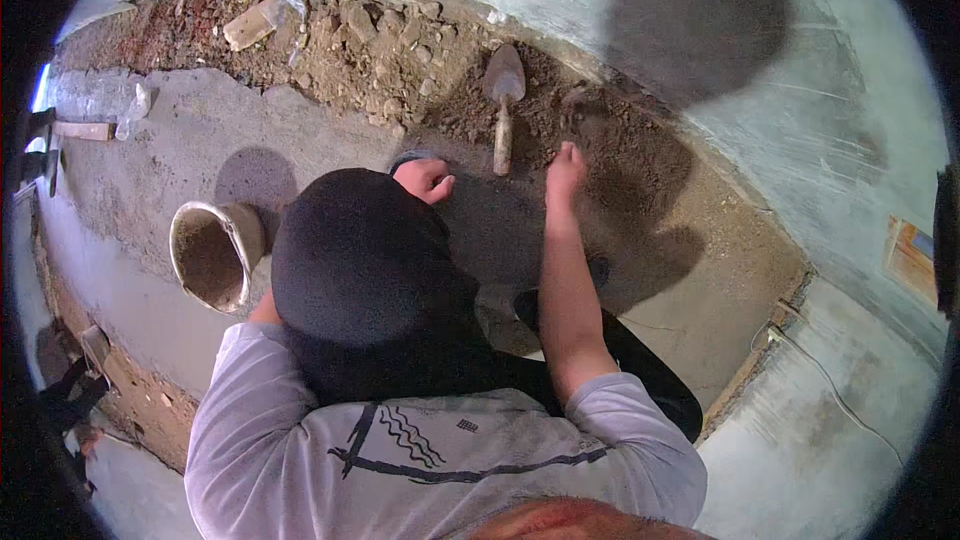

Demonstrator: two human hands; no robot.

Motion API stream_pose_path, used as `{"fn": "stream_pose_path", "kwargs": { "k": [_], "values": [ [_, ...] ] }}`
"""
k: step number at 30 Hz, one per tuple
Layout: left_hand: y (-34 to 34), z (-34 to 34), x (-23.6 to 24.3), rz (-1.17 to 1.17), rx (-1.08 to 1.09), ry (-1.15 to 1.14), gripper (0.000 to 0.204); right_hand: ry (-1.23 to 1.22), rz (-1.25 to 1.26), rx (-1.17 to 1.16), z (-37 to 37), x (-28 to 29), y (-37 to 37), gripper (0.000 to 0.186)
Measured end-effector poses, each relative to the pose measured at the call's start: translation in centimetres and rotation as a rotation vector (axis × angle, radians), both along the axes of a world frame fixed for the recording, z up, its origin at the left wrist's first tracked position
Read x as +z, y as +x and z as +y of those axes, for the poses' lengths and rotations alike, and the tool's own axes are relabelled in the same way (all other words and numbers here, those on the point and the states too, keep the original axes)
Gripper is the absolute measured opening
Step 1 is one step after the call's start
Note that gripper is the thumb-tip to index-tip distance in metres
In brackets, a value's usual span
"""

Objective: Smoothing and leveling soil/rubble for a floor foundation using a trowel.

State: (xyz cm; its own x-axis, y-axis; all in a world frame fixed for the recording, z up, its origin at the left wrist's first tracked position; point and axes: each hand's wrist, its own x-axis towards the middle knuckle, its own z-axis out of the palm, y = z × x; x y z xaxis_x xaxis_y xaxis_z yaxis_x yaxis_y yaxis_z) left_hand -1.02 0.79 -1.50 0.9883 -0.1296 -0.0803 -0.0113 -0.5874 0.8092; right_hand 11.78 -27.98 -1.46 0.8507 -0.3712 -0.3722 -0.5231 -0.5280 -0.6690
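My right hand [566, 176] is closed, its arm stretched forward over dark loose soil [630, 145]. Anything inside its fingers is hidden. My left hand [424, 180] shows just past my black-clad knee, fingers curled, beside a dark curved edge I cannot make out. What it may hold is out of sight, and the knee covers most of that forearm. Between and beyond the hands lies a pointed trowel [503, 100], its blade on the soil and its wooden handle toward me. Neither hand touches it.
A pale bucket [215, 255] with a wire handle stands left of my knee. Rubble [370, 50] lines the base of the pale wall, with a block [255, 22] and clear plastic on it. A piece of wood [85, 130] lies far left. A cable [830, 385] runs at right.
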Motion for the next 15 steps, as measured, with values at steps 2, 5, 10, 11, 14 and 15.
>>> {"fn": "stream_pose_path", "kwargs": {
  "k": [2, 5, 10, 11, 14, 15],
  "values": [
    [0.5, -0.3, 0.4, -0.035, -0.004, -0.027, 0.028, -0.167, -0.237, 0.095, -0.2, 2.3, -0.4, 0.044],
    [0.3, -0.1, 1.2, 0.005, 0.004, -0.034, 0.029, 0.014, -0.361, 0.027, 2.0, 5.8, -2.9, 0.043],
    [0.1, -0.2, 0.6, -0.005, 0.008, -0.049, 0.030, -0.201, 0.017, 0.145, 0.0, 1.8, -3.2, 0.046],
    [0.2, -0.4, 1.0, 0.008, 0.019, -0.050, 0.030, -0.204, 0.017, 0.145, 0.0, 3.1, -3.1, 0.046],
    [0.9, -0.1, 1.0, -0.012, 0.011, -0.060, 0.031, -0.135, -0.247, 0.167, -0.8, 4.2, -3.2, 0.046],
    [0.7, -0.1, 1.1, -0.011, 0.011, -0.061, 0.031, -0.136, -0.246, 0.167, -0.8, 4.4, -3.8, 0.046]
  ]
}}
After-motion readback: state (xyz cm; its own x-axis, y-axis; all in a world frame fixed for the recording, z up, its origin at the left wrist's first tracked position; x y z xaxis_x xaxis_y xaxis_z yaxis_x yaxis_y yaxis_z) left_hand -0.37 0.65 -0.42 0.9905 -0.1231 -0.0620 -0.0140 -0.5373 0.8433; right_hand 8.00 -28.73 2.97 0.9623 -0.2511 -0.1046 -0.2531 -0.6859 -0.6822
